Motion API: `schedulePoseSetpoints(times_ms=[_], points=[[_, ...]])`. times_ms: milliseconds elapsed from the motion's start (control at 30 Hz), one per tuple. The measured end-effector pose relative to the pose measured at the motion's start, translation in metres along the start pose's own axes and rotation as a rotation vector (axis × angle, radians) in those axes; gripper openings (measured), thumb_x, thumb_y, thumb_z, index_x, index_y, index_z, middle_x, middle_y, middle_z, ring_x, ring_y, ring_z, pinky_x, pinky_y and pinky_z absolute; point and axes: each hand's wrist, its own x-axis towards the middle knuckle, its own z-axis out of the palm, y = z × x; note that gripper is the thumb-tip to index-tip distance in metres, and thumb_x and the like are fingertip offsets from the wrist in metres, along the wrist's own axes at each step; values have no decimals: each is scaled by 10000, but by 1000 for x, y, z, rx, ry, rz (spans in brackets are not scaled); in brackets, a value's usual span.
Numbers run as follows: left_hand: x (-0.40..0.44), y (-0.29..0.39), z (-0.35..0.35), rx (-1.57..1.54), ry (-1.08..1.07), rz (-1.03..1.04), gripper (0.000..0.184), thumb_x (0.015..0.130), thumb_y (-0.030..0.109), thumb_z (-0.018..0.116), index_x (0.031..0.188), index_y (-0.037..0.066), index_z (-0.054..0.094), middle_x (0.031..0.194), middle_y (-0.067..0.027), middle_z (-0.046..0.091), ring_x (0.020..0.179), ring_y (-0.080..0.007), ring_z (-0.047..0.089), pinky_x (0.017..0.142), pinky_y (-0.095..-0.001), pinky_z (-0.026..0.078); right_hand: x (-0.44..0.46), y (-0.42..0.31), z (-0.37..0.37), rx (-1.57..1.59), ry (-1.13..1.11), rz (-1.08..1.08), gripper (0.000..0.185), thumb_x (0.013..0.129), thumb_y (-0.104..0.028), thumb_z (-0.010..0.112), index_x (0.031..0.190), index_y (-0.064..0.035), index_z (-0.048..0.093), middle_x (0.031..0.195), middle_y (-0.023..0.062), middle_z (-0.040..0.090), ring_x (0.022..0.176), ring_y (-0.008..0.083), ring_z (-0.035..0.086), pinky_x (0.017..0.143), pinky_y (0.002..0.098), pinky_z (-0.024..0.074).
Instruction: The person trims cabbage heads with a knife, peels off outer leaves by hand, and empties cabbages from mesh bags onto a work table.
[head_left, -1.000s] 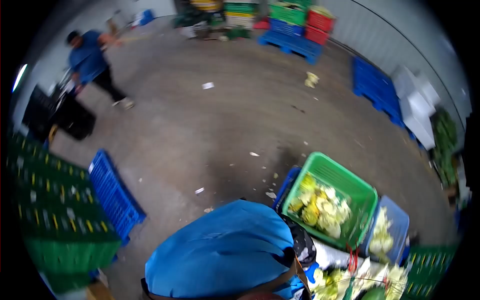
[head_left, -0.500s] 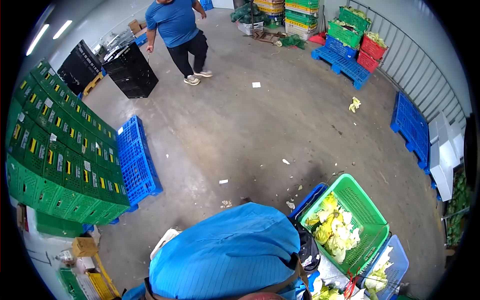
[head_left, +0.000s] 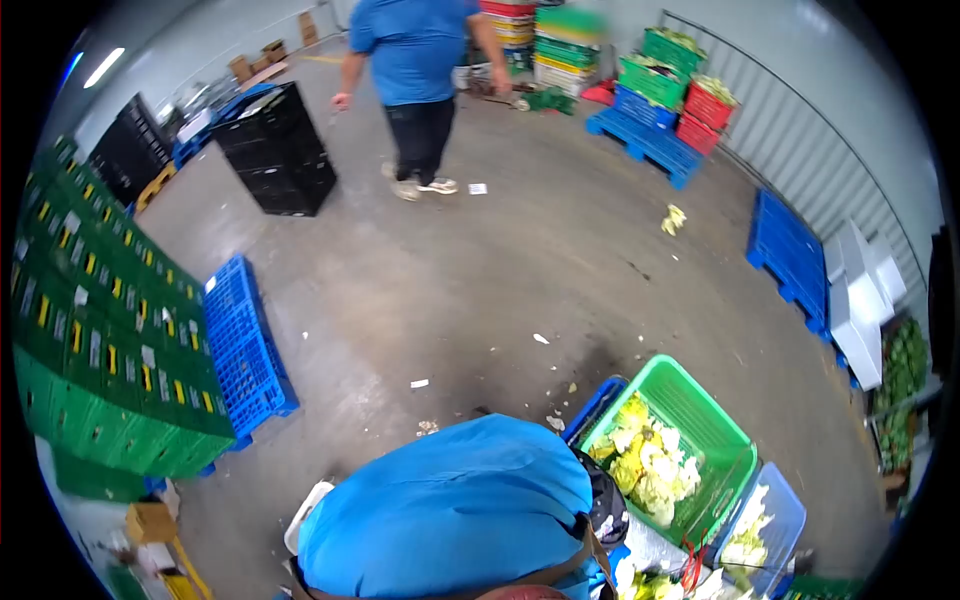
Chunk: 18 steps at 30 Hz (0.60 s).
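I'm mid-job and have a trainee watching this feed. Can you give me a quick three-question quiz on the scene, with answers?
1. What lies inside the green basket at the lower right of the view?
2. True or false: in the picture, the co-worker stands to the right of the stacked black crates.
3. What colour is the pallet under the red crates at the back? A) yellow B) blue C) white

Key:
1. Pale yellow-green leaves
2. True
3. B
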Motion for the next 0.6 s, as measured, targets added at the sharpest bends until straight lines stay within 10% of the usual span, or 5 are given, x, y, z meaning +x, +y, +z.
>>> schedulePoseSetpoints(times_ms=[600], points=[[-12,-30,-35,211,-25,292,507,858,171,611,1325,127,420,1314,-76,463,1209,-217,421,947,-378,417,4,9,-35,85,31,24,476,832,-354,568,1221,-93,487,965,99,641,750,246,624,644,338,508]])
